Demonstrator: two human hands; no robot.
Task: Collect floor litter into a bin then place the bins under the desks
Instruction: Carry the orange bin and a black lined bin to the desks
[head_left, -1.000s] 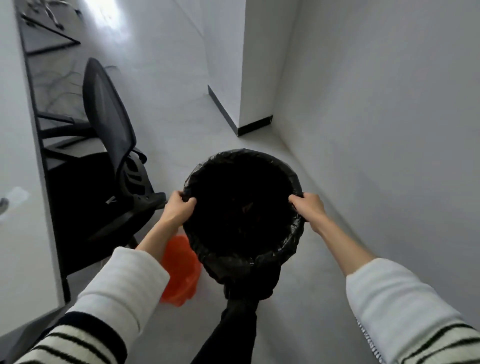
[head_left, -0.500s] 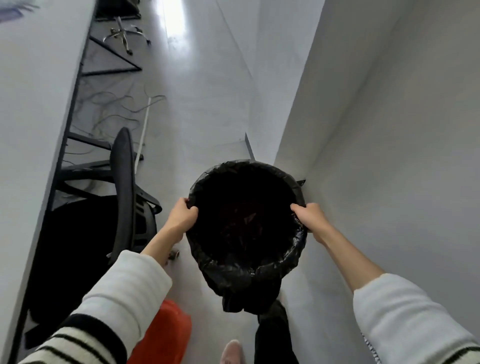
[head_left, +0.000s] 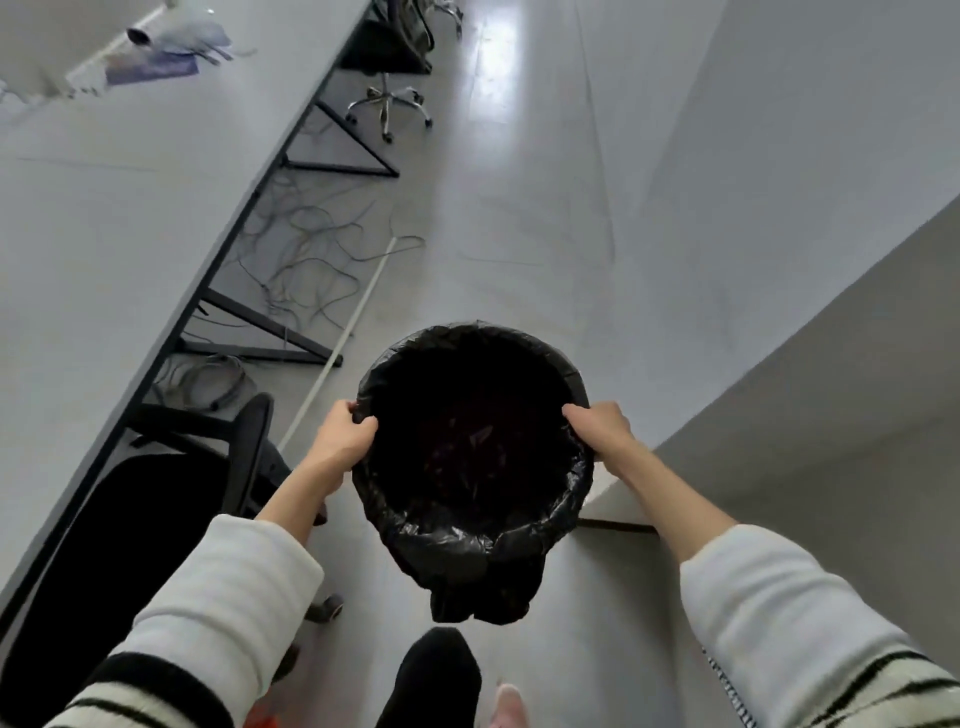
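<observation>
A round bin lined with a black plastic bag (head_left: 475, 540) hangs in the air in front of me, its mouth facing up. My left hand (head_left: 343, 439) grips the bin's left rim, and my right hand (head_left: 600, 428) grips its right rim. The inside is dark; a few crumpled bits show at the bottom. A long white desk (head_left: 104, 218) on black legs runs along the left side. A sliver of an orange bin (head_left: 262, 719) peeks out at the bottom edge beside my left sleeve.
A black office chair (head_left: 156, 525) stands at the desk just left of me. Tangled cables (head_left: 306, 260) and a white strip (head_left: 358, 306) lie on the floor by the desk legs. Another chair base (head_left: 387, 104) is farther along. A grey wall corner (head_left: 779, 415) closes the right side.
I have moved forward along the aisle with the black bin still held in both hands. The orange bin has slid back to the bottom edge, and more of the desk and cables came into view.
</observation>
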